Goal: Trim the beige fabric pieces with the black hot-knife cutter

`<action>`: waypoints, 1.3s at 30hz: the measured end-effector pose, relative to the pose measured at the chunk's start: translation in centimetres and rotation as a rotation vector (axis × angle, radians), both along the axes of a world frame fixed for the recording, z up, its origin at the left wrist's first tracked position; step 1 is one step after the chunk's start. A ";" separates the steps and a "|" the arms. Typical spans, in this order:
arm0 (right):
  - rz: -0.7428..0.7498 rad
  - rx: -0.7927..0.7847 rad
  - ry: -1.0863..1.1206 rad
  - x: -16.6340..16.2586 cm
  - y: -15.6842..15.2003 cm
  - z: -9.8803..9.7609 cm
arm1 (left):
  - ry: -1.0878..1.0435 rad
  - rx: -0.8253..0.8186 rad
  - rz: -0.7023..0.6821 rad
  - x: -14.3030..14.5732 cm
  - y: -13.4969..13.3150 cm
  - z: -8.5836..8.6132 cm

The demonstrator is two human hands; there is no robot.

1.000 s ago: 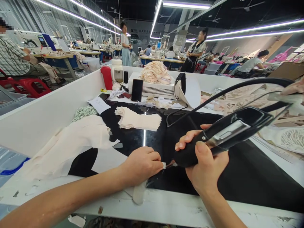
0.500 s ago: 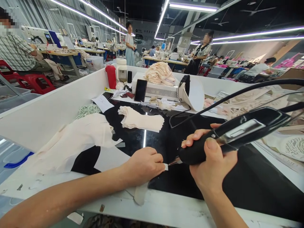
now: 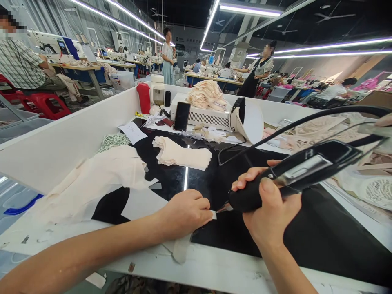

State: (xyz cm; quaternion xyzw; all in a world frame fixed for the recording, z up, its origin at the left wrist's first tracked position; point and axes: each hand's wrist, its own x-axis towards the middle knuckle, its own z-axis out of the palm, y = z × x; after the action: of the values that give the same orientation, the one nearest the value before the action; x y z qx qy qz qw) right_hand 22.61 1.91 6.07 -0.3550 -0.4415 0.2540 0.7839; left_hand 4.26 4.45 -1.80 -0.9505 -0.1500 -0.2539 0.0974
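Note:
My left hand [image 3: 188, 214] is closed, its fingertips pinching a small white piece of material [image 3: 214, 214] just above the black tabletop [image 3: 220, 234]. Wrapped in my right hand [image 3: 271, 208] is a thick black corded handheld tool [image 3: 294, 171] with a metal plate on its body. Its narrow metal tip [image 3: 225, 207] points left and meets, or nearly meets, the edge of the white piece; exact contact I cannot tell. Beyond my hands lies a stack of cream fabric pieces [image 3: 183, 153]. A larger heap of cream fabric [image 3: 113, 167] rests left of my left hand.
A phone [image 3: 181, 116] leans against a white vented box [image 3: 208, 118] topped with cream fabric. Red cup [image 3: 143, 99], jar [image 3: 157, 90] and white visor [image 3: 249, 120] stand near the back wall. The tool's black cable [image 3: 306, 122] arches right, over lace fabric [image 3: 324, 126].
My right hand and the tool have shifted slightly left, the tool's rear end a little lower. What looks like another hand now shows at the right edge by the cable. My left hand stays put.

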 end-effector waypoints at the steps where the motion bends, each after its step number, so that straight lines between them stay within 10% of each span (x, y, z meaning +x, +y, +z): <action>1: 0.010 0.007 0.008 0.0 -0.1 0.1 | -0.002 -0.002 0.001 0.0 0.0 0.0; 39: -0.032 -0.040 0.059 0.4 0.9 -1.5 | 0.051 -0.013 0.023 0.2 0.6 -1.7</action>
State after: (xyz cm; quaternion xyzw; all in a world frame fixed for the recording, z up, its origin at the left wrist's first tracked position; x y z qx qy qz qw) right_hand 23.06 2.84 4.60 -0.3699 -0.4072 0.2606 0.7934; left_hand 4.50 5.04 -3.48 -0.9555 -0.1602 -0.2277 0.0980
